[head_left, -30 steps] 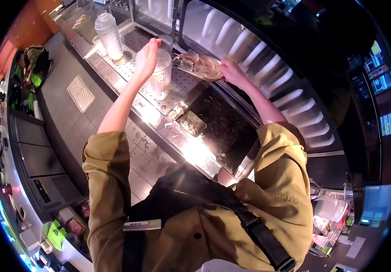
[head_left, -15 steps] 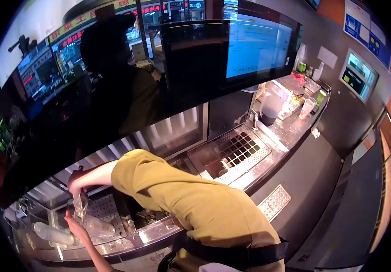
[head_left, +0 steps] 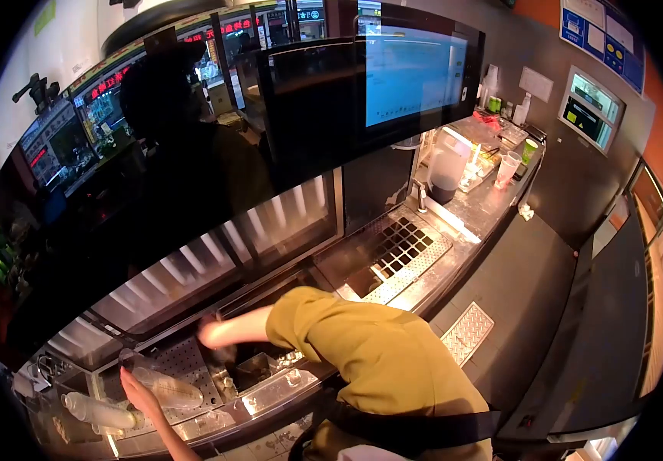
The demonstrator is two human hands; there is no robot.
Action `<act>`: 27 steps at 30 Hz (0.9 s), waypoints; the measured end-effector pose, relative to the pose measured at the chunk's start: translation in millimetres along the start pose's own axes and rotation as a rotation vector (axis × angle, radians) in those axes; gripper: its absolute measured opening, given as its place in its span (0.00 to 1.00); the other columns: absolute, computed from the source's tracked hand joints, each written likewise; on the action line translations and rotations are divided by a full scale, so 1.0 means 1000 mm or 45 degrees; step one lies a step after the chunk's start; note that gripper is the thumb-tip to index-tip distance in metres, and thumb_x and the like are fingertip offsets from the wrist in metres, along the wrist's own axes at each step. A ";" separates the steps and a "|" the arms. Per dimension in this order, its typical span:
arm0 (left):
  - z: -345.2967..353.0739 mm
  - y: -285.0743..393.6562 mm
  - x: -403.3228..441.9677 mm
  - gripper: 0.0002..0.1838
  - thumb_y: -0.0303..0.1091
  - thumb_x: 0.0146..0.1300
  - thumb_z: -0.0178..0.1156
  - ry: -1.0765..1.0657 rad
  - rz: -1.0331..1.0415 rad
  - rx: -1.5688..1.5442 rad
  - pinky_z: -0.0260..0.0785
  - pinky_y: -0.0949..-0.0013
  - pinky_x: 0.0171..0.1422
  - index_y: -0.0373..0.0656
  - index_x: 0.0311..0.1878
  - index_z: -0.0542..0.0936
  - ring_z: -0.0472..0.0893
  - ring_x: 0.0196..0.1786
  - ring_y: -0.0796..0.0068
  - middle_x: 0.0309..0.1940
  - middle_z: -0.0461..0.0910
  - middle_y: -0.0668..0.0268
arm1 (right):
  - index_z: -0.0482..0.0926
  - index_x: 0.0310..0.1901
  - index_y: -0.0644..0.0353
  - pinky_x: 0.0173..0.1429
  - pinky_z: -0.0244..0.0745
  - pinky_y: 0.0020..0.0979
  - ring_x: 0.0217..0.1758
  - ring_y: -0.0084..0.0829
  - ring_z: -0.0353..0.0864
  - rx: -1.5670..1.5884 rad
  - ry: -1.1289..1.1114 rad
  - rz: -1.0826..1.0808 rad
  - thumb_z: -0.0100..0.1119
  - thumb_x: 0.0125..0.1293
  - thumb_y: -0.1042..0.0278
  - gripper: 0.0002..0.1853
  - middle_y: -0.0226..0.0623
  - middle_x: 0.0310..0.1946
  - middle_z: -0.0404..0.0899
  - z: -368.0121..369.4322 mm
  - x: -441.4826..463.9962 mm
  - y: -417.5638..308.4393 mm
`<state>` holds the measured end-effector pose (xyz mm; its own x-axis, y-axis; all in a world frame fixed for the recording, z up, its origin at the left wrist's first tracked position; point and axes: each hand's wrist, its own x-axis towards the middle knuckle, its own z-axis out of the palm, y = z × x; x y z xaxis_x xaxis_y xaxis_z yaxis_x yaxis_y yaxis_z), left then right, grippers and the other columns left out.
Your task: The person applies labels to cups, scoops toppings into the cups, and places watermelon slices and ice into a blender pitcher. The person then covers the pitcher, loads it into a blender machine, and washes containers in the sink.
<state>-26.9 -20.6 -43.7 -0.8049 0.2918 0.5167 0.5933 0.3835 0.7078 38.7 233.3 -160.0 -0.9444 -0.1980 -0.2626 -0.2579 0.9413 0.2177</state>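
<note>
My left hand (head_left: 141, 393) is at the lower left, with its thumb side against a clear plastic cup (head_left: 133, 359); it seems closed around the cup, though most of its fingers are hidden. Right beside it, a tall clear plastic pitcher (head_left: 171, 392) stands on a perforated metal drain tray (head_left: 185, 356). Another translucent pitcher (head_left: 99, 412) is farther left. My right hand (head_left: 214, 332) hangs over the counter near a small metal well (head_left: 253, 370). Motion smears its fingers, and I cannot make out anything in them.
Above the counter hangs a dark monitor (head_left: 416, 84) with a blue screen. A grid-covered sink (head_left: 404, 247) and its faucet (head_left: 421, 196) lie to the right. Farther along are a large dispenser jug (head_left: 448, 165), a clear cup (head_left: 507, 169) and a green cup (head_left: 529, 150). A metal plate (head_left: 467, 333) lies on the floor.
My right hand has moved right, away from the clear plastic cup it was on. My left hand stays by the cup and pitcher. The whole view has shifted slightly.
</note>
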 end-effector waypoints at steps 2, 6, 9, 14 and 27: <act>-0.005 0.023 -0.005 0.25 0.46 0.67 0.37 -0.034 0.023 0.172 0.58 0.65 0.60 0.34 0.55 0.69 0.69 0.56 0.57 0.54 0.70 0.53 | 0.82 0.24 0.51 0.30 0.69 0.37 0.28 0.30 0.75 -0.224 -0.180 0.126 0.68 0.30 0.67 0.12 0.31 0.24 0.79 0.027 -0.022 -0.050; -0.008 0.034 -0.012 0.23 0.45 0.67 0.39 -0.145 0.131 0.493 0.55 0.62 0.61 0.38 0.56 0.68 0.68 0.56 0.56 0.54 0.70 0.54 | 0.80 0.25 0.49 0.30 0.68 0.38 0.29 0.34 0.75 0.013 -0.657 0.351 0.65 0.38 0.69 0.08 0.32 0.26 0.79 0.063 -0.046 -0.103; -0.007 0.041 -0.009 0.23 0.46 0.66 0.40 -0.206 0.202 0.718 0.51 0.57 0.63 0.43 0.59 0.66 0.66 0.57 0.57 0.54 0.69 0.55 | 0.80 0.29 0.64 0.30 0.73 0.40 0.31 0.41 0.79 0.867 -0.673 0.447 0.52 0.47 0.76 0.08 0.43 0.27 0.79 0.090 -0.033 -0.106; -0.009 0.064 -0.002 0.21 0.43 0.66 0.42 0.135 0.369 0.736 0.57 0.61 0.60 0.38 0.55 0.69 0.69 0.55 0.57 0.52 0.70 0.56 | 0.79 0.33 0.67 0.38 0.74 0.38 0.37 0.41 0.80 1.301 0.152 0.541 0.51 0.48 0.70 0.12 0.44 0.30 0.80 0.036 -0.150 -0.075; 0.296 0.518 -0.389 0.14 0.25 0.63 0.45 -0.959 0.590 -1.451 0.68 0.71 0.48 0.33 0.51 0.69 0.77 0.38 0.71 0.37 0.77 0.56 | 0.74 0.43 0.67 0.33 0.74 0.31 0.24 0.31 0.79 1.882 0.558 1.078 0.47 0.55 0.65 0.18 0.41 0.27 0.79 0.138 -0.689 -0.080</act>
<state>595.9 323.4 -20.7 -0.1360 0.7160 0.6847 0.1761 -0.6627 0.7279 738.6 332.4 -126.3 -0.7531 0.6143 -0.2356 0.4387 0.2020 -0.8756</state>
